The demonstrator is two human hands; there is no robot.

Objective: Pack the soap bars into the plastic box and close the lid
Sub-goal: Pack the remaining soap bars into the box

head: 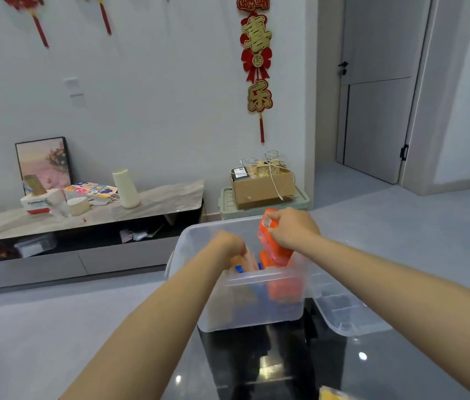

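Right hand (291, 228) fingers clamped on upright orange soap bar (272, 241), long axis vertical, directly over plastic box (256, 298); left hand (228, 245) inside, grip unclear.

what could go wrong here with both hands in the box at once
The box sits at the far edge of the dark table, so a push from either hand could tip it off. The right hand holds an orange soap pack over the rim and could catch the wall. The left hand is inside and might get crowded. The lid overhangs the table and could slide off.
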